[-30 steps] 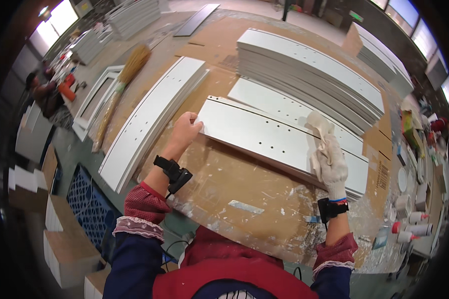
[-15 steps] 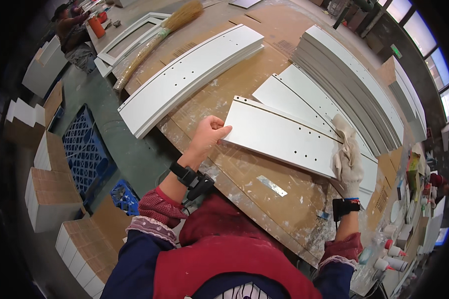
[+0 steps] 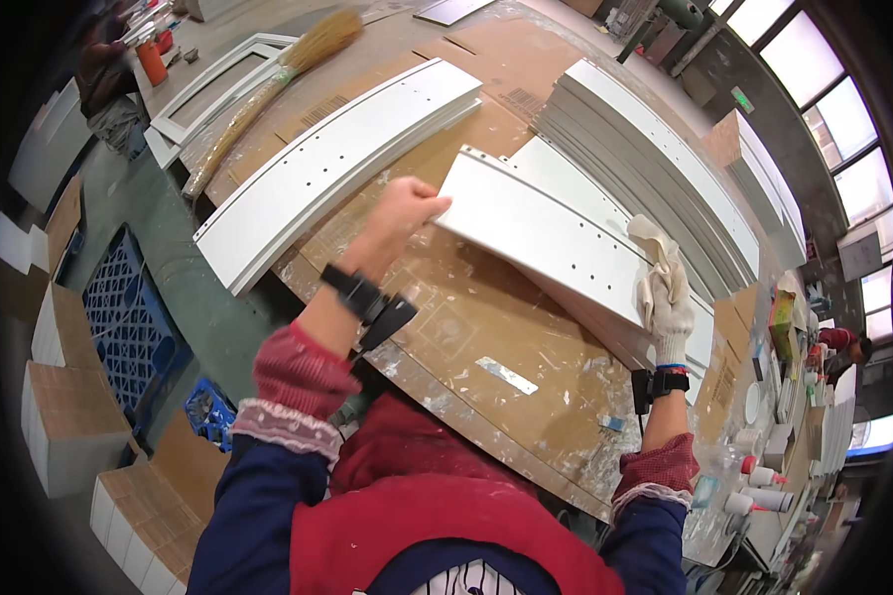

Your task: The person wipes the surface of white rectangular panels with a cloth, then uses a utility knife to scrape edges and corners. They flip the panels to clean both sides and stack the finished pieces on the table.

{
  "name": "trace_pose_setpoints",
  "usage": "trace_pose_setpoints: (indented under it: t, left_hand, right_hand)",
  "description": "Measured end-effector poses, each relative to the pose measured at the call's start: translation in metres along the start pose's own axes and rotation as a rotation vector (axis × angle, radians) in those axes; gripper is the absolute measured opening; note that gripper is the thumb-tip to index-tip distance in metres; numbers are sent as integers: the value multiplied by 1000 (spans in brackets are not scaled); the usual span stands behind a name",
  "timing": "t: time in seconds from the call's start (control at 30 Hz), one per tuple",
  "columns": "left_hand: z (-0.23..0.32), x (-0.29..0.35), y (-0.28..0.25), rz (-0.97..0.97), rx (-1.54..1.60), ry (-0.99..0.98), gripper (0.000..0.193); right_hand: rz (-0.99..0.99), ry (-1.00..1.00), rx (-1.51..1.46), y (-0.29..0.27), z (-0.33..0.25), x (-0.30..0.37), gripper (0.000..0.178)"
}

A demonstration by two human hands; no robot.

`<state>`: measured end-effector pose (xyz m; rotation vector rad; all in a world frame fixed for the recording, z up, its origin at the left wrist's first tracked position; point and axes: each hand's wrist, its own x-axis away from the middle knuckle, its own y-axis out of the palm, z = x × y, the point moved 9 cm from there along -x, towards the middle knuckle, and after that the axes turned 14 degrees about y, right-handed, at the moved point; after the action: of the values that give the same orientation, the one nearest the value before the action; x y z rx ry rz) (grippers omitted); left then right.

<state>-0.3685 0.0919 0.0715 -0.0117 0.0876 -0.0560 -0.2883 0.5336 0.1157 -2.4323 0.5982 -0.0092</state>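
Mid-frame, a drilled white board (image 3: 544, 234) tilts, left end raised — a lifting step, I'd judge. Left hand (image 3: 404, 210) pinches that end; gloved right hand (image 3: 671, 305) clutches a rag (image 3: 651, 241) — next calls for steady support.

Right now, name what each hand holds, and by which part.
The left hand grips a white panel by its left end. The gloved right hand holds a beige cloth against the panel, toward its right end.

Pale glare from right-hand windows (image 3: 848, 111) — bent edges, black fisheye rim — dim, soft far left.
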Motion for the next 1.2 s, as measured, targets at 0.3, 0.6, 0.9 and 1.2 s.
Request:
trace_pose_setpoints:
  t: [0.3, 0.6, 0.9, 1.2]
  left_hand:
    - [-59, 205, 49, -142, 972, -432, 51]
    - [-64, 215, 88, -167, 1064, -428, 61]
    - [-69, 229, 86, 10, 1429, -488, 39]
    - [-53, 230, 86, -155, 1162, -388, 56]
  right_hand:
    - [78, 94, 128, -24, 29, 39, 46]
    - [198, -680, 543, 57, -94, 124, 42]
    - [-670, -905, 255, 207, -206, 259, 47]
    - [-55, -660, 500, 51, -85, 116, 35]
